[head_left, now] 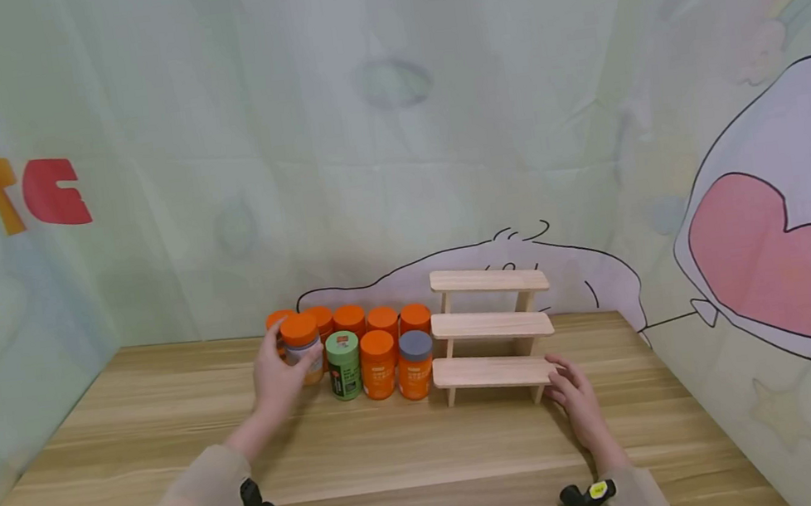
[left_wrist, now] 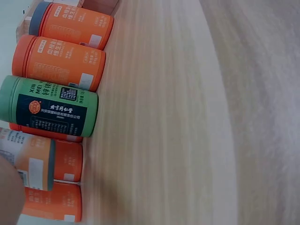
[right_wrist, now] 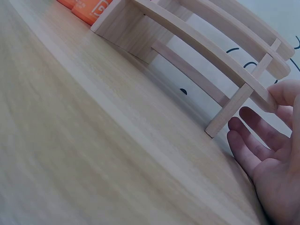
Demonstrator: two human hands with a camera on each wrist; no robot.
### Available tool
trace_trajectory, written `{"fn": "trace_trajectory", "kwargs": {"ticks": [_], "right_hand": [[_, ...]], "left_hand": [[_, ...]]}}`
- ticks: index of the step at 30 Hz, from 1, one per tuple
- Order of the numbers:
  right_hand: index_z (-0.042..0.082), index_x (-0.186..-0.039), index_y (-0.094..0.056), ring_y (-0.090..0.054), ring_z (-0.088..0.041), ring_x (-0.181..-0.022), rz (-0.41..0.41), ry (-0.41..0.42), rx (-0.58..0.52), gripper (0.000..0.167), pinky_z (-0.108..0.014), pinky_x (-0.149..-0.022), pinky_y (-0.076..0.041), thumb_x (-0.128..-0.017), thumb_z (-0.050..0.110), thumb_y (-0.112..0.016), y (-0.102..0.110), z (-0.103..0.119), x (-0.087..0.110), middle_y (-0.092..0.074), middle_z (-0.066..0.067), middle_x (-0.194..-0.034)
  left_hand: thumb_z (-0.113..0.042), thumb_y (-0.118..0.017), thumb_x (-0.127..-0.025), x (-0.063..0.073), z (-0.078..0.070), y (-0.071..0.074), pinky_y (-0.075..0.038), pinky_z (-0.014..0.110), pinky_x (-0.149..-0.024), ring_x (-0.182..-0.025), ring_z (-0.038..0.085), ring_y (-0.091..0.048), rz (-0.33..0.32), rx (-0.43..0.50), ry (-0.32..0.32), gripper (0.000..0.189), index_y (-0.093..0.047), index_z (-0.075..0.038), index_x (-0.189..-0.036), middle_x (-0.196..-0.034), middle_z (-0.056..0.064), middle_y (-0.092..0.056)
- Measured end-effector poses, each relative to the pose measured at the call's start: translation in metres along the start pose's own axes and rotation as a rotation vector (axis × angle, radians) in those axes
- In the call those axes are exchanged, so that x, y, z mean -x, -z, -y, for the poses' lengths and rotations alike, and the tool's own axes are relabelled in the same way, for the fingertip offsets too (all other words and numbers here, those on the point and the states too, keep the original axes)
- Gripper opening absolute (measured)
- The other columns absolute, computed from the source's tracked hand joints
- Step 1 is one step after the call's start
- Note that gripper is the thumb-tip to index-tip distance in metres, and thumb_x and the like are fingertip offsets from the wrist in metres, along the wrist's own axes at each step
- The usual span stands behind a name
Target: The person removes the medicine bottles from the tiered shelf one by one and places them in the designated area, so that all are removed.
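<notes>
My left hand point(head_left: 280, 377) grips an orange-lidded pill bottle point(head_left: 303, 355), thumb on one side and fingers on the other. In the left wrist view this bottle point(left_wrist: 35, 161) overlaps orange bottles behind it. Right beside it stands a green pill bottle point(head_left: 345, 368) with a dark label. My right hand point(head_left: 578, 400) touches the right end of the lowest board of a three-step wooden display stand point(head_left: 494, 370). In the right wrist view a fingertip lies on the board's end, while the other fingers point(right_wrist: 251, 140) spread loosely below, beside the stand's leg.
An orange bottle point(head_left: 378, 366) and a grey-lidded orange bottle point(head_left: 415, 366) fill the front row, close to the stand's left side. Several orange-lidded bottles point(head_left: 383, 321) form a row behind. A printed curtain point(head_left: 336, 169) hangs beyond the wooden table point(head_left: 399, 462).
</notes>
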State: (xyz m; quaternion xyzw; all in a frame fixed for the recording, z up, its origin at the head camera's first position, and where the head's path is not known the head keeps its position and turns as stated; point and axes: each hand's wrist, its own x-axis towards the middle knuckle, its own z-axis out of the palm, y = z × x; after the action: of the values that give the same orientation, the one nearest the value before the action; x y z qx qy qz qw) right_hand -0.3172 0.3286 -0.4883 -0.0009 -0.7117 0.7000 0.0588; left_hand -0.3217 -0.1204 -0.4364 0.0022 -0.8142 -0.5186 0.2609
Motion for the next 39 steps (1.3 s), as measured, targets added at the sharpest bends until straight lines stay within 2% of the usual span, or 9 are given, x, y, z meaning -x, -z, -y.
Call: {"fn": "trace_trajectory", "kwargs": {"ticks": [7, 12, 30, 39], "right_hand": [[-0.008, -0.144, -0.034, -0.060, 0.002, -0.090, 0.007, 0.007, 0.000, 0.045, -0.016, -0.081, -0.052, -0.103, 0.010, -0.043, 0.000, 0.000, 0.000, -0.052, 0.004, -0.108], [-0.008, -0.144, -0.034, -0.059, 0.002, -0.090, 0.005, 0.002, -0.009, 0.045, -0.017, -0.082, -0.052, -0.103, 0.010, -0.043, 0.000, -0.001, 0.000, -0.052, 0.004, -0.108], [-0.009, -0.142, -0.035, -0.060, 0.001, -0.091, 0.006, 0.017, -0.018, 0.045, -0.017, -0.081, -0.052, -0.102, 0.010, -0.045, -0.002, -0.003, -0.002, -0.052, 0.004, -0.108], [-0.010, -0.140, -0.036, -0.060, 0.000, -0.090, 0.002, 0.008, -0.039, 0.044, -0.018, -0.081, -0.052, -0.102, 0.009, -0.046, -0.005, -0.003, -0.004, -0.053, 0.005, -0.106]], "left_hand": [[-0.014, -0.072, -0.089, 0.004, 0.009, -0.005, -0.038, 0.053, -0.109, -0.129, 0.040, -0.045, 0.074, 0.003, 0.101, 0.073, -0.031, 0.005, -0.146, -0.143, 0.027, -0.043], [-0.011, -0.072, -0.088, 0.007, 0.010, -0.008, -0.034, 0.054, -0.112, -0.131, 0.040, -0.043, 0.068, 0.005, 0.123, 0.072, -0.032, 0.006, -0.145, -0.144, 0.028, -0.043], [-0.007, -0.070, -0.089, 0.009, 0.014, -0.009, -0.029, 0.053, -0.115, -0.136, 0.041, -0.037, 0.117, 0.039, 0.151, 0.074, -0.027, 0.006, -0.147, -0.148, 0.029, -0.037], [-0.005, -0.072, -0.087, 0.011, 0.012, -0.009, -0.021, 0.053, -0.119, -0.142, 0.041, -0.029, 0.105, 0.012, 0.145, 0.084, -0.020, 0.006, -0.151, -0.153, 0.029, -0.029]]}}
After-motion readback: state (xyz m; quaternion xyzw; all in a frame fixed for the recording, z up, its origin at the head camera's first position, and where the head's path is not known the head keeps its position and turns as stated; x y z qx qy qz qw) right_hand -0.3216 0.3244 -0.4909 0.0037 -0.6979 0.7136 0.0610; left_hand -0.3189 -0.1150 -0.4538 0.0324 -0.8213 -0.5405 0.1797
